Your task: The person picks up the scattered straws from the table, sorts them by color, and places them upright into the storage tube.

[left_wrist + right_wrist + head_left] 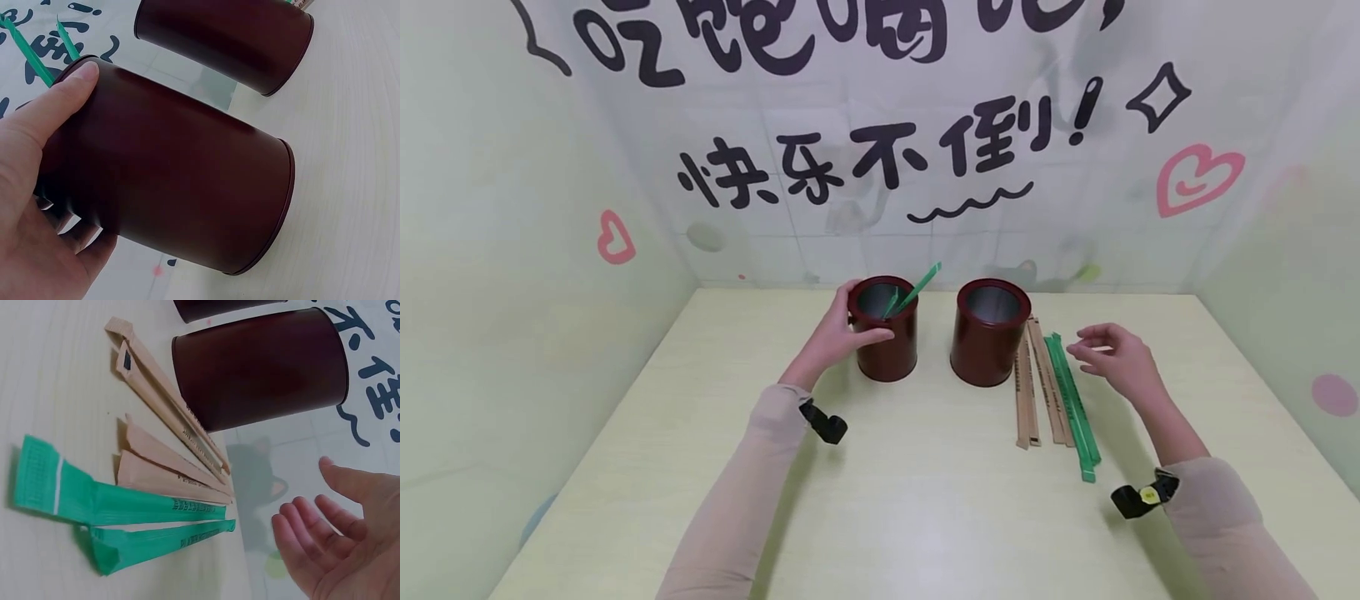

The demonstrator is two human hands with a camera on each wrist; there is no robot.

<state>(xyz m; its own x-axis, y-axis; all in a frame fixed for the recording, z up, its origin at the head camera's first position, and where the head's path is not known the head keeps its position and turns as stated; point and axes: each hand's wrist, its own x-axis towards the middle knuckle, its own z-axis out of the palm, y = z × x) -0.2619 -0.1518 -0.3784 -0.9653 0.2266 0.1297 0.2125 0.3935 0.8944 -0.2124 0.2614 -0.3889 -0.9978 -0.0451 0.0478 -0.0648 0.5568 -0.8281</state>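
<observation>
My left hand (832, 340) holds a dark red cylindrical canister (887, 357) by its upper side, thumb near the rim in front and fingers around the back. Two green paper-wrapped sticks (922, 286) lean inside this canister and poke up past its rim. A matching canister (990, 346) stands to its right. Beside that one lie several brown paper-wrapped sticks (169, 400) and two green wrapped sticks (156, 506), side by side on the table. My right hand (1117, 360) hovers just right of the green sticks with fingers loosely bent and nothing in them.
The pale wooden table (895, 500) backs onto a white printed wall sheet (850, 242) with black lettering and pink hearts. Side panels rise at left and right. A small black camera is strapped on each wrist.
</observation>
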